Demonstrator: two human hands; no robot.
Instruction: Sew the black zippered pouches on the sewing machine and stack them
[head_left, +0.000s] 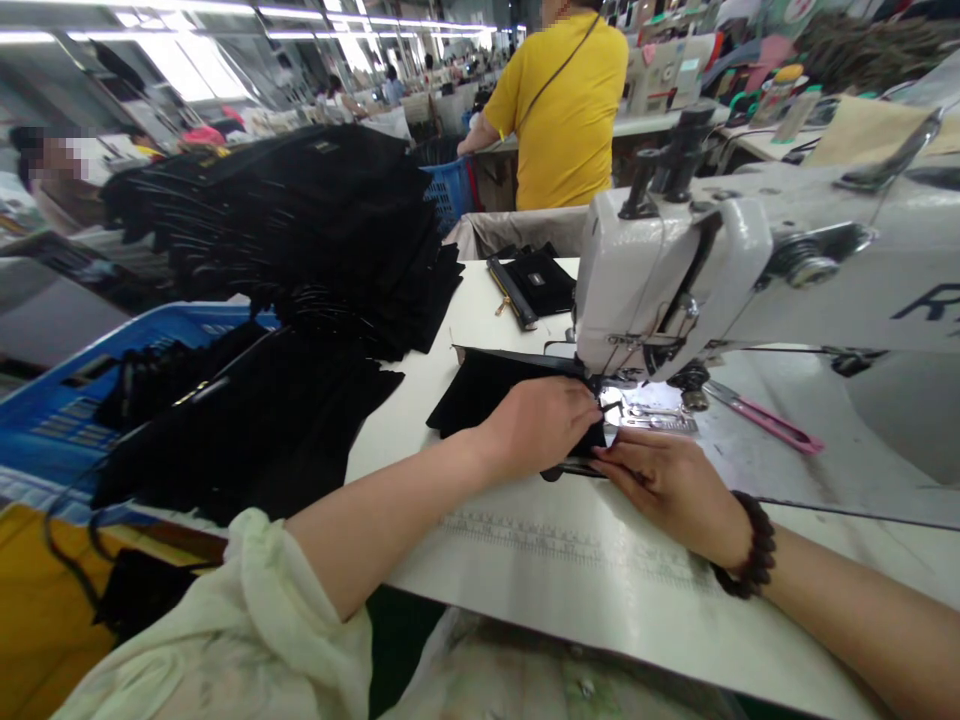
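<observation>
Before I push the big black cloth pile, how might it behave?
The pile would probably bend, since its left end droops. Its many layers suggest weight; their uneven edges suggest it may slide apart.

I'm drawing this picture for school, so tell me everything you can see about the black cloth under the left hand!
The black cloth looks plain, soft and matte, with a greyish strip along its far edge. It lies mostly flat on the white table, its right end close under the sewing machine. The left hand rests on it, and the fingertips of the right hand pinch its near right corner. I can't make out stitches.
</observation>
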